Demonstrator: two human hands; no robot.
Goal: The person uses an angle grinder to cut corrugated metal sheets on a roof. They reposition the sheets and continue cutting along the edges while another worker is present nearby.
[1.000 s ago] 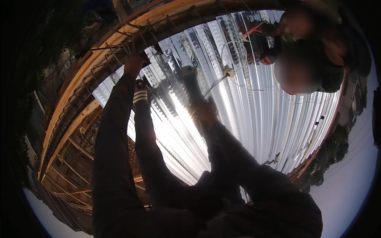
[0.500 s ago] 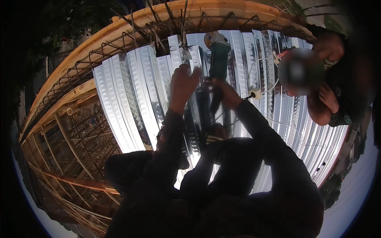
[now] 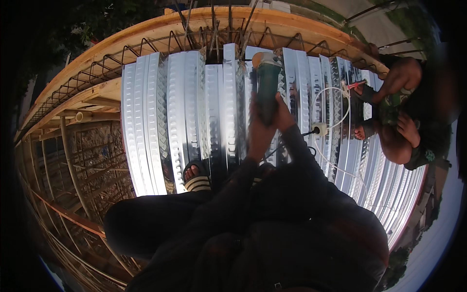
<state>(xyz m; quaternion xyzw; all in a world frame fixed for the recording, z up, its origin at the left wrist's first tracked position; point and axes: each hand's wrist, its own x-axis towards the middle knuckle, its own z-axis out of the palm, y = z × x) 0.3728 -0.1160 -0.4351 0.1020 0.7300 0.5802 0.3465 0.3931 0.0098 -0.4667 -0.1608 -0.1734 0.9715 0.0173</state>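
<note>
Both my hands are wrapped round a green angle grinder (image 3: 268, 80), whose disc (image 3: 257, 59) points away from me. My left hand (image 3: 261, 134) grips the body from the left and below. My right hand (image 3: 285, 116) closes on it from the right side; some of its fingers are hidden. Beneath the tool lie shiny ribbed metal decking sheets (image 3: 146, 121). The disc end is over the sheets near their far edge; I cannot tell whether it touches them.
Bent rebar (image 3: 170, 41) runs along a wooden formwork board (image 3: 160, 29) at the far side. A white plug connector (image 3: 319, 129) with cable lies to the right. Another person (image 3: 404, 82) squats there. Left, the decking ends above bamboo poles (image 3: 65, 146). My sandalled foot (image 3: 197, 176) rests on the sheets.
My left hand has left the sheet edge near the rebar and come back onto the grinder, joining the right. The view has shifted, and my striped sandal now shows.
</note>
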